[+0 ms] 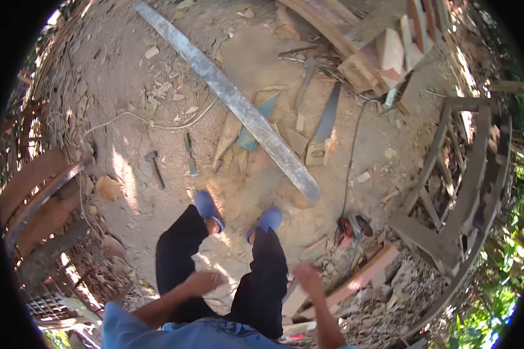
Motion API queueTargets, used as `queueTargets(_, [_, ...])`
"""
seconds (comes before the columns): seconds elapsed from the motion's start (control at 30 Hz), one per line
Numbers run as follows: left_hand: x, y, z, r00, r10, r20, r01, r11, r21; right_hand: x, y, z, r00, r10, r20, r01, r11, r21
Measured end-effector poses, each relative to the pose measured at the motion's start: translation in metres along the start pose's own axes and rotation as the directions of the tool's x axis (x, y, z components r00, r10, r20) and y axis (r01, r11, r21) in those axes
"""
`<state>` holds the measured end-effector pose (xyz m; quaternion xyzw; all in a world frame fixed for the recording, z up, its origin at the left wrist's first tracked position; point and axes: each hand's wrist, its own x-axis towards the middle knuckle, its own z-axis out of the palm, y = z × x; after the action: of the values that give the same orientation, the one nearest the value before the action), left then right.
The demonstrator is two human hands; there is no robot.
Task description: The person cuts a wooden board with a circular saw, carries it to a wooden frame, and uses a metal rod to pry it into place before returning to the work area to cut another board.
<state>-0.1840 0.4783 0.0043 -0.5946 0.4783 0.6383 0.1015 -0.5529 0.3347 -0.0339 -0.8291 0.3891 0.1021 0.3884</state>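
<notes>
My left hand is held in front of my left thigh, fingers loosely apart, with nothing visible in it. Over on the other side my right hand hangs in the air beside my right leg, near a pinkish wood board. Motion blur smears its fingers, and no held object shows. Beyond my feet a long grey board lies diagonally on the dirt. To the right of it is a handsaw. A small hammer and a chisel lie left of the board's near end.
Right of my feet sits a red and black power tool with a cord. A wooden frame stands at right, timber is piled at the top, and curved boards are at left. Teal cloth lies under the long board.
</notes>
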Motion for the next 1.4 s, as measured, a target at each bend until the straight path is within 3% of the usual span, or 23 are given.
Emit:
queueTargets(0.03, [0.081, -0.023, -0.002, 0.964, 0.184, -0.194, -0.162, 0.979, 0.123, 0.053, 0.04, 0.007, 0.98, 0.201, -0.011, -0.201, 0.971, -0.131])
queueTargets(0.07, [0.154, -0.042, -0.007, 0.905, 0.138, -0.402, -0.119, 0.99, 0.071, 0.1, 0.074, 0.01, 0.835, 0.538, -0.113, -0.527, 0.842, 0.115])
queueTargets(0.1, [0.212, -0.043, -0.034, 0.904, 0.04, -0.426, -0.104, 0.986, -0.13, 0.138, 0.122, 0.022, 0.841, 0.51, -0.181, -0.495, 0.86, 0.122])
queueTargets(0.17, [0.318, -0.066, -0.06, 0.746, 0.061, -0.664, -0.21, 0.967, -0.147, 0.192, 0.208, 0.071, 0.725, 0.468, -0.505, -0.458, 0.876, 0.155])
queueTargets(0.27, [0.408, -0.095, -0.085, 0.738, 0.013, -0.674, -0.339, 0.872, -0.354, 0.234, 0.283, 0.126, 0.379, 0.762, -0.525, -0.597, 0.635, 0.491])
queueTargets(0.3, [0.435, -0.107, -0.09, 0.735, 0.015, -0.678, -0.375, 0.842, -0.388, 0.244, 0.292, 0.138, 0.433, 0.841, -0.325, -0.4, 0.502, 0.766])
queueTargets(0.37, [0.475, -0.121, -0.098, 0.736, 0.024, -0.677, -0.455, 0.757, -0.468, 0.253, 0.304, 0.157, 0.673, 0.739, 0.039, -0.027, -0.028, 0.999])
queueTargets(0.4, [0.486, -0.124, -0.102, 0.739, 0.032, -0.673, -0.496, 0.702, -0.511, 0.264, 0.306, 0.168, 0.734, 0.674, -0.084, 0.113, 0.002, 0.994])
queueTargets(0.5, [0.503, -0.124, -0.11, 0.717, 0.004, -0.697, -0.513, 0.68, -0.524, 0.272, 0.309, 0.185, 0.614, 0.778, -0.132, 0.202, 0.007, 0.979])
queueTargets(0.63, [0.502, -0.099, -0.101, 0.787, -0.049, -0.615, -0.433, 0.666, -0.607, 0.27, 0.312, 0.193, 0.406, 0.878, -0.253, 0.089, 0.238, 0.967])
queueTargets(0.7, [0.502, -0.095, -0.096, 0.8, 0.071, -0.596, -0.426, 0.766, -0.482, 0.265, 0.338, 0.211, 0.355, 0.884, -0.304, -0.021, 0.332, 0.943])
queueTargets(0.8, [0.492, -0.108, -0.092, 0.803, 0.084, -0.59, -0.411, 0.795, -0.446, 0.238, 0.292, 0.19, 0.367, 0.925, -0.098, -0.188, 0.177, 0.966])
queueTargets(0.9, [0.503, -0.116, -0.096, 0.792, 0.077, -0.606, -0.432, 0.772, -0.467, 0.227, 0.313, 0.201, 0.42, 0.896, -0.143, 0.066, 0.127, 0.99])
queueTargets(0.93, [0.507, -0.123, -0.085, 0.794, 0.081, -0.602, -0.421, 0.788, -0.449, 0.215, 0.315, 0.204, 0.465, 0.87, -0.164, -0.022, 0.196, 0.98])
queueTargets(1.0, [0.517, -0.133, -0.07, 0.784, 0.118, -0.61, -0.412, 0.833, -0.368, 0.18, 0.33, 0.195, 0.499, 0.843, -0.199, -0.189, 0.33, 0.925])
queueTargets(1.03, [0.516, -0.126, -0.066, 0.814, 0.062, -0.578, -0.372, 0.819, -0.436, 0.16, 0.349, 0.198, 0.61, 0.618, -0.497, -0.455, 0.786, 0.419])
queueTargets(1.07, [0.515, -0.119, -0.063, 0.839, 0.005, -0.543, -0.329, 0.8, -0.501, 0.135, 0.365, 0.201, 0.813, 0.336, -0.476, -0.514, 0.799, -0.313])
queueTargets(1.1, [0.508, -0.109, -0.056, 0.869, -0.021, -0.494, -0.333, 0.713, -0.617, 0.124, 0.355, 0.195, 0.787, 0.426, -0.446, -0.581, 0.754, -0.307])
queueTargets(1.13, [0.515, -0.1, -0.051, 0.885, -0.058, -0.461, -0.331, 0.619, -0.713, 0.113, 0.356, 0.183, 0.876, 0.342, -0.339, -0.466, 0.781, -0.416])
queueTargets(1.27, [0.537, -0.105, -0.024, 0.895, 0.121, -0.429, -0.372, 0.734, -0.568, 0.067, 0.39, 0.195, 0.912, 0.221, -0.346, -0.402, 0.312, -0.861])
queueTargets(1.33, [0.522, -0.098, -0.022, 0.894, 0.107, -0.435, -0.327, 0.82, -0.47, 0.087, 0.405, 0.188, 0.759, 0.598, -0.258, -0.547, 0.37, -0.751])
queueTargets(1.37, [0.508, -0.086, -0.027, 0.903, 0.063, -0.425, -0.269, 0.855, -0.444, 0.091, 0.446, 0.195, 0.719, 0.691, -0.081, -0.442, 0.363, -0.82])
queueTargets(1.4, [0.506, -0.084, -0.027, 0.903, 0.061, -0.424, -0.281, 0.832, -0.478, 0.101, 0.443, 0.182, 0.564, 0.82, -0.098, -0.673, 0.388, -0.63])
